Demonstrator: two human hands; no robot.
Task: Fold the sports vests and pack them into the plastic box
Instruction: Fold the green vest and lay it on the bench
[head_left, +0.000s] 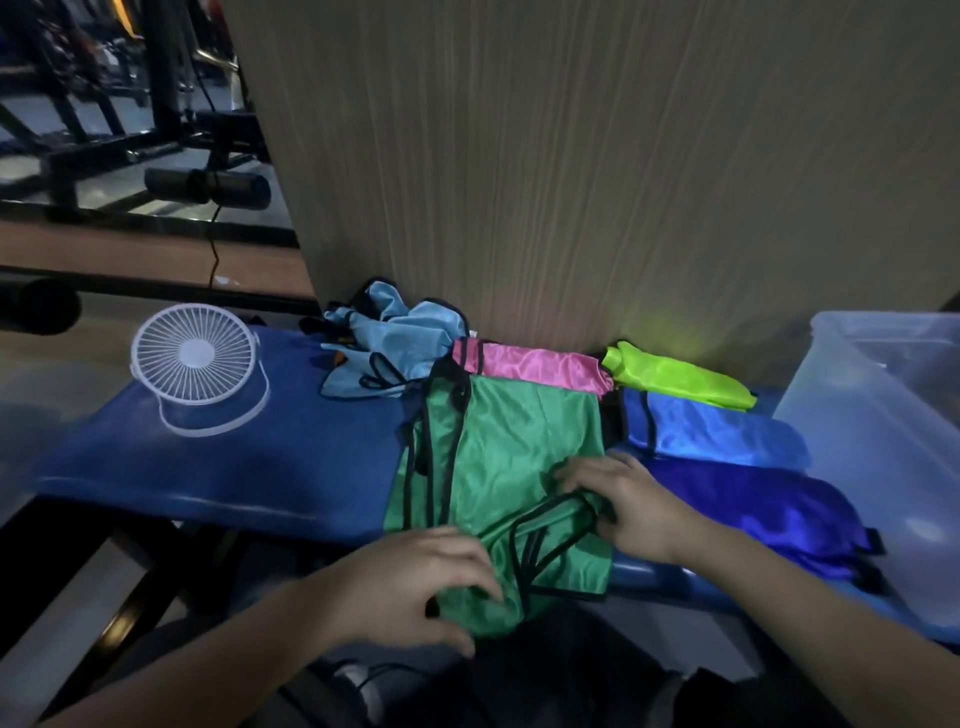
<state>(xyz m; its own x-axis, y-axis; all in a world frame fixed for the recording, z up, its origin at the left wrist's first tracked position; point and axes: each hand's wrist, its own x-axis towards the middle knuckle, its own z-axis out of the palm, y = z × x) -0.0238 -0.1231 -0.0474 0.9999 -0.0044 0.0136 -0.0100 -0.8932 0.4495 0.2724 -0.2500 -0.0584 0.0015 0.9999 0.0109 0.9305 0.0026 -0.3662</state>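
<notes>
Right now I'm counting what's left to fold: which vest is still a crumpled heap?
The light blue vest, bunched at the back beside the white fan. The pink, lime, mid-blue and dark blue ones lie folded.

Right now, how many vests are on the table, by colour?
Green vest, under both hands: 1
Pink vest: 1
Lime vest: 1
Mid-blue vest: 1
Dark blue vest: 1
Light blue heap: at least 1, too crumpled to count
Total: at least 6

Six vests, one fan, one plastic box, two hands.
</notes>
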